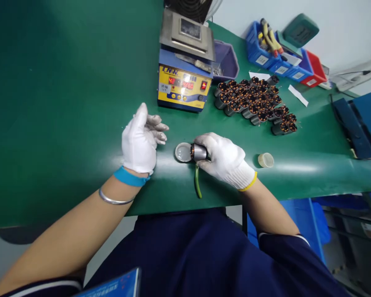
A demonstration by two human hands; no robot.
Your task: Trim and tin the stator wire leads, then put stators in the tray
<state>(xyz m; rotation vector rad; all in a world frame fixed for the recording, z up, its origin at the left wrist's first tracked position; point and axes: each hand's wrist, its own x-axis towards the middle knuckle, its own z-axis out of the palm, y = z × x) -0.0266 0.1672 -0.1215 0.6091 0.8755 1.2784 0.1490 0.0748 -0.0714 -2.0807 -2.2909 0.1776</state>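
Note:
My right hand (221,156), in a white knit glove, is closed around a motor stator (199,152), a grey metal cylinder with copper windings. The stator lies on its side, its wound end at the rim of a small round dish (183,152) holding clear liquid. Under that hand, a green-handled tool (197,181) rests on the green table, its head hidden. To the left of the dish, my left hand (144,142) is gloved in white, its fingers apart and holding nothing.
Behind stands a yellow and blue soldering pot (184,88) with a lit display. Several upright stators (250,99) are grouped at the back right, near blue bins (259,53) and a red bin (315,68). A small cup (266,160) stands right of my right hand.

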